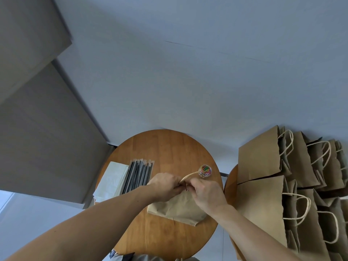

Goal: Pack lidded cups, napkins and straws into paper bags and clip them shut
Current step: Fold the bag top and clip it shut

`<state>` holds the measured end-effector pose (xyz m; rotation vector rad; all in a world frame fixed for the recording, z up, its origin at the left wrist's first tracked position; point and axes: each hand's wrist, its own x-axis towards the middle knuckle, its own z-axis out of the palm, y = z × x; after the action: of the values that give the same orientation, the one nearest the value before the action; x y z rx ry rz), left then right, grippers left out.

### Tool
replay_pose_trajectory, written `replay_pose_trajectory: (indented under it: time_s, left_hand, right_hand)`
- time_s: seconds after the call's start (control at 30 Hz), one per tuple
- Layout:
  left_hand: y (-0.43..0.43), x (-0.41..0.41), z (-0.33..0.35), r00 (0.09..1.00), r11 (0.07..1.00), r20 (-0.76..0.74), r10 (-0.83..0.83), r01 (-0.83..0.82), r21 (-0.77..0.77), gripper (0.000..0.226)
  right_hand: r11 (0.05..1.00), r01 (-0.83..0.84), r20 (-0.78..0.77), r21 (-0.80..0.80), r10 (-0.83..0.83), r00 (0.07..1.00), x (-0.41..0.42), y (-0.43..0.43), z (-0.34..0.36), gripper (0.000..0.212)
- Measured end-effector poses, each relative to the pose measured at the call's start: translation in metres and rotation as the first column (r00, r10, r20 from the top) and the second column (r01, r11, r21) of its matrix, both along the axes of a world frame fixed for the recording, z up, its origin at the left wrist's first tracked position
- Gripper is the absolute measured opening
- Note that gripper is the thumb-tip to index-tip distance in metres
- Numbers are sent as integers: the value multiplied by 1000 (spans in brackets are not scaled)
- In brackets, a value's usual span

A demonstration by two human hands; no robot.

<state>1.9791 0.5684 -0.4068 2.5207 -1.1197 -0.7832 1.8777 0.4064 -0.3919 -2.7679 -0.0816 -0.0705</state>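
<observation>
- Pinching the paper bag (pixel 178 210) mouth, left grip (pixel 165 187) and right grip (pixel 205 194) both closed on its top edge, likely to fasten a clip.
- Bag lies mid-worktop (pixel 160 147); clip jar (pixel 205 170) just beyond, within reach.

Open wood on far side of round wooden table (pixel 165 146). Left: wrapped black straws (pixel 140 176), white napkin stack (pixel 113 180). Right: clear tub of coloured paper clips (pixel 205 170).

Dim, cool, even daylight; soft faint shadows; strong wide-angle bending at edges; slight softness throughout.
</observation>
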Motion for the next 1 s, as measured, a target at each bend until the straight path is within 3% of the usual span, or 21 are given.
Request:
replay_pose_trajectory:
  time_s: [0.13,0.27,0.37,0.7,0.8,0.9,1.0]
  left_hand:
    - [2,-1,-4,999,999,-20,37,-38,-38,36]
    - [0,-1,-4,998,998,-50,23,-25,-52,22]
    - [1,-1,-5,999,999,-38,39,-40,-32,32]
    - [2,-6,-2,998,998,-28,60,-61,-23,33]
    - [-1,-2,8,998,999,-42,49,-49,-9,26]
    - [-1,3,19,997,999,-79,28,-31,-35,16]
    - [13,7,23,993,999,-111,39,-42,-17,37]
  right_hand:
    - [1000,-18,-15,-15,18,1000,5,-2,0,12]
    - [999,-41,-186,10,42,982,12,-6,-4,22]
    - [999,-27,-226,32,34,973,17,-7,-6,22]
    - [1000,-13,-251,-10,10,968,16,-2,-11,27]
    - [999,-5,-172,50,14,985,12,-5,-4,29]
    - [981,-44,98,187,26,995,0,-11,2,21]
    - [979,-36,309,202,-28,951,-16,-25,3,19]
